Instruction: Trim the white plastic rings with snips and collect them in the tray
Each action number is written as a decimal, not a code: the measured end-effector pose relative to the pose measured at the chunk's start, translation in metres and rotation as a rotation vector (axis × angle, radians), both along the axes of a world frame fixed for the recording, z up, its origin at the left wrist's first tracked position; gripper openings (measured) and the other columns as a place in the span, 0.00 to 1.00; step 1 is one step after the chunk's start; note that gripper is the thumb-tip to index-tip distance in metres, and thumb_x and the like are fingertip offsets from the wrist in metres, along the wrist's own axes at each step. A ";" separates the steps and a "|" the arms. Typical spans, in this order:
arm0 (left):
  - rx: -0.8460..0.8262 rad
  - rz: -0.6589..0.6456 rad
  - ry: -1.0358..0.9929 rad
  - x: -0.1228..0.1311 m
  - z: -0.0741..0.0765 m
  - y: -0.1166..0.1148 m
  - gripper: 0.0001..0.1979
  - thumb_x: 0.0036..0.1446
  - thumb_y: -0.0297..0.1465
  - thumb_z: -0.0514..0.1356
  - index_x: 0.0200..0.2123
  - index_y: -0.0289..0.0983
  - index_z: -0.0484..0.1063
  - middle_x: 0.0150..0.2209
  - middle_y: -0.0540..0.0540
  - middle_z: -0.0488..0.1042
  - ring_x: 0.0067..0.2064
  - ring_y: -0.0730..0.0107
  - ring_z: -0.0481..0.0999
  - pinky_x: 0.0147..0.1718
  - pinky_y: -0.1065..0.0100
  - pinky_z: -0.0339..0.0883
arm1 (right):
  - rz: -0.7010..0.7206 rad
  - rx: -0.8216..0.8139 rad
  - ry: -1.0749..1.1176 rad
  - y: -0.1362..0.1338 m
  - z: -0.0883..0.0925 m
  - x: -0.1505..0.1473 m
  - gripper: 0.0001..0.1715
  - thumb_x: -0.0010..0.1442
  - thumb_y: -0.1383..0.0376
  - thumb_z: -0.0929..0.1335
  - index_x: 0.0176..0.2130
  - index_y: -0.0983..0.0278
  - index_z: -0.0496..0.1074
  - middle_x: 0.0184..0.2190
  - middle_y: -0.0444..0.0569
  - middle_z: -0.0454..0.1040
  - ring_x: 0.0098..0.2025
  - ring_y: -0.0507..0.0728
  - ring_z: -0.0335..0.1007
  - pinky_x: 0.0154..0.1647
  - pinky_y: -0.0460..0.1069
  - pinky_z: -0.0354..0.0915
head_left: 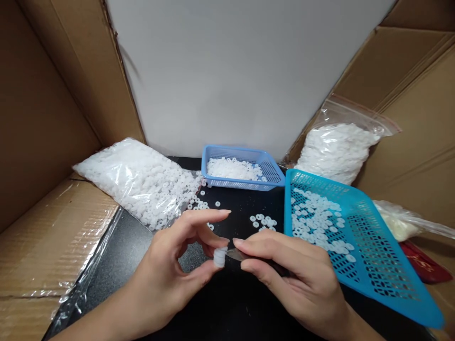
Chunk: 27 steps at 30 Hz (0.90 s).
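Note:
Pinched between thumb and fingers of my left hand (170,263) is a short stack of white plastic washers (220,257), held edge-on above the dark tabletop. My right hand (291,270) is closed around a slim tool with a thin metal blade (235,254) and a dark handle, mostly hidden by the fingers. The blade's tip is at the right side of the stack; whether it sits between two washers I cannot tell. Loose washers (262,221) lie on the table just beyond my hands.
A torn-open clear bag of washers (142,182) lies at left. Behind stands a blue basket (245,183) with washers; a turquoise basket (394,265) with more is at right. Past it are a full zip bag (336,147), a smaller bag (400,220) and a red item (423,263). Cardboard walls (419,80) flank the table.

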<state>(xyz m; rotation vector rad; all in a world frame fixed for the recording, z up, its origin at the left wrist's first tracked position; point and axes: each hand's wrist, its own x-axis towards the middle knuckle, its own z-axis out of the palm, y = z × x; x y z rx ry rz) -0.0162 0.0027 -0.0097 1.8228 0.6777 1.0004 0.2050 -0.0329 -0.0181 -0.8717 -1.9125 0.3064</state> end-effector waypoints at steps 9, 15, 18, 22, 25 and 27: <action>0.088 0.018 0.047 -0.001 -0.002 -0.002 0.34 0.61 0.17 0.63 0.63 0.55 0.66 0.40 0.53 0.78 0.45 0.73 0.80 0.44 0.76 0.73 | -0.053 0.081 -0.074 0.000 0.002 -0.002 0.06 0.69 0.70 0.69 0.43 0.68 0.78 0.33 0.52 0.84 0.34 0.55 0.83 0.32 0.46 0.75; 0.098 0.041 0.028 0.000 -0.001 -0.002 0.31 0.61 0.17 0.63 0.62 0.51 0.69 0.39 0.50 0.79 0.44 0.68 0.82 0.42 0.73 0.76 | -0.079 0.088 -0.076 -0.001 0.002 -0.003 0.06 0.69 0.70 0.69 0.43 0.65 0.79 0.33 0.51 0.84 0.33 0.57 0.83 0.30 0.47 0.77; 0.091 0.037 0.022 0.000 -0.002 -0.001 0.32 0.61 0.18 0.64 0.62 0.52 0.68 0.40 0.50 0.79 0.45 0.67 0.82 0.42 0.73 0.76 | -0.077 0.073 -0.077 -0.001 0.002 -0.003 0.07 0.68 0.70 0.69 0.44 0.65 0.79 0.33 0.51 0.84 0.32 0.57 0.83 0.30 0.47 0.77; 0.086 0.034 0.006 0.000 -0.003 0.001 0.32 0.61 0.18 0.64 0.63 0.51 0.68 0.39 0.50 0.79 0.44 0.68 0.81 0.44 0.72 0.76 | -0.072 0.076 -0.071 0.000 0.002 -0.003 0.08 0.68 0.71 0.70 0.44 0.67 0.80 0.33 0.52 0.84 0.33 0.57 0.83 0.30 0.47 0.77; 0.078 0.026 -0.002 0.000 -0.003 0.002 0.31 0.62 0.19 0.64 0.63 0.51 0.68 0.39 0.50 0.79 0.43 0.69 0.80 0.45 0.71 0.76 | -0.053 0.059 -0.070 0.001 0.002 -0.002 0.07 0.67 0.71 0.70 0.44 0.67 0.80 0.33 0.51 0.84 0.33 0.57 0.83 0.31 0.48 0.77; 0.070 0.020 0.006 0.000 -0.003 0.002 0.31 0.62 0.20 0.64 0.63 0.52 0.67 0.39 0.50 0.79 0.42 0.70 0.80 0.46 0.71 0.76 | -0.038 0.053 -0.064 0.001 0.002 -0.002 0.07 0.67 0.71 0.70 0.45 0.67 0.80 0.32 0.51 0.83 0.32 0.56 0.82 0.30 0.47 0.76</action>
